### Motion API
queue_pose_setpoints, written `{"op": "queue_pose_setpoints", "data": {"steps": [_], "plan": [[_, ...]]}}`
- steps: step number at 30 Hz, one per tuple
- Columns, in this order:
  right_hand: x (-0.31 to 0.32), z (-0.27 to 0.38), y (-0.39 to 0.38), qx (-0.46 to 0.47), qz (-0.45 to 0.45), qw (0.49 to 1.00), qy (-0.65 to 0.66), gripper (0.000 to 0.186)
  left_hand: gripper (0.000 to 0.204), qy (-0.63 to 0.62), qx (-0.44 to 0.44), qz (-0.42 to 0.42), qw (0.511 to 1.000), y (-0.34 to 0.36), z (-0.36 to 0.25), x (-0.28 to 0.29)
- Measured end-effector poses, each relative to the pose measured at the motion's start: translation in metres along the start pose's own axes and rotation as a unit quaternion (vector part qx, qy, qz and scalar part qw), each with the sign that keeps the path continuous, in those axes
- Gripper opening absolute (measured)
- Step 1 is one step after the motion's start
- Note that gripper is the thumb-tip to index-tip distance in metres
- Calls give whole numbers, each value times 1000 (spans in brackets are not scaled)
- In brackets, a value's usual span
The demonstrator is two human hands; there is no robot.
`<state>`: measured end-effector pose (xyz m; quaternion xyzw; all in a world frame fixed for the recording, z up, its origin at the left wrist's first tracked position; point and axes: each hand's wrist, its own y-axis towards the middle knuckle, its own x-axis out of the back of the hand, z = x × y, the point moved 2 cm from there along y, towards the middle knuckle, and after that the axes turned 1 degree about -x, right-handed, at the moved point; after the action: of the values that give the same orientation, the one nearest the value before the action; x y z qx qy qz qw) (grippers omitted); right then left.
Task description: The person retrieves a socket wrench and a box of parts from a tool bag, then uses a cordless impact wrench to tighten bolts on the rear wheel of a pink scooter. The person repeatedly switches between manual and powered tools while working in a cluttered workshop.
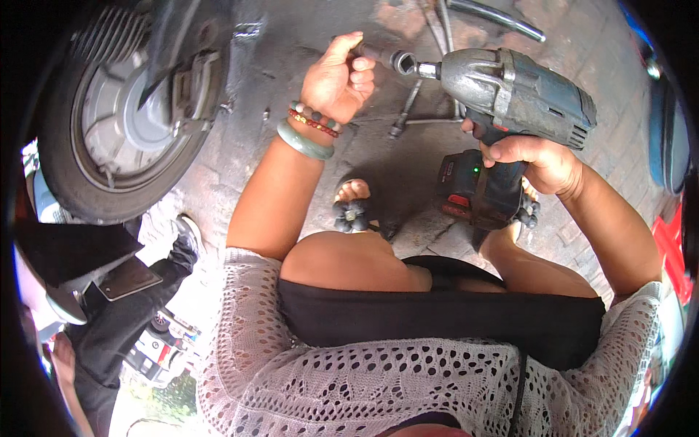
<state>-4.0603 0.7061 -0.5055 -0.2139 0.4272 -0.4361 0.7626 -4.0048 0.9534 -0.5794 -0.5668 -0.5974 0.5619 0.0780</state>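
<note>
My right hand [535, 159] is wrapped round the handle of a cordless impact wrench [520, 95], dark grey with a scuffed metal nose. Its square drive tip points left, and a small green light glows on the battery base. In my left hand [342, 81], fingers closed, is a metal impact socket [393, 60]. The socket's round opening faces the wrench's drive tip, close in front of it; whether the two touch I cannot tell. A green bangle [304, 143] and bead bracelets circle my left wrist.
A wheel with a black tyre [131, 182] stands at the left. On the paved ground beyond my hands lie a cross-shaped lug wrench [412, 108] and a metal bar [502, 20]. Another person's dark-trousered leg [116, 335] is at lower left. Something red [673, 247] stands at the right edge.
</note>
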Motion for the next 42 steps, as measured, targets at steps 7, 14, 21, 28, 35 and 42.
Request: {"op": "queue_pose_setpoints", "data": {"steps": [7,14,21,28,35,42], "plan": [[-54,-6,44,7,35,995,-92,40,9,-74,-78,-56,993,-47,-26,38],[-90,-27,80,73,6,993,-90,33,18,-58,-172,-92,979,-64,-42,57],[-107,-40,111,-3,52,997,57,23,16,-17,-174,-29,984,-42,-59,83],[-108,-74,152,13,68,969,236,25,28,130,-269,-94,950,-22,-63,64],[-113,-75,161,52,151,934,321,36,25,186,-302,-114,928,-16,-67,58],[-114,-70,162,56,145,954,256,42,22,162,-305,-131,929,-18,-74,68]]}}
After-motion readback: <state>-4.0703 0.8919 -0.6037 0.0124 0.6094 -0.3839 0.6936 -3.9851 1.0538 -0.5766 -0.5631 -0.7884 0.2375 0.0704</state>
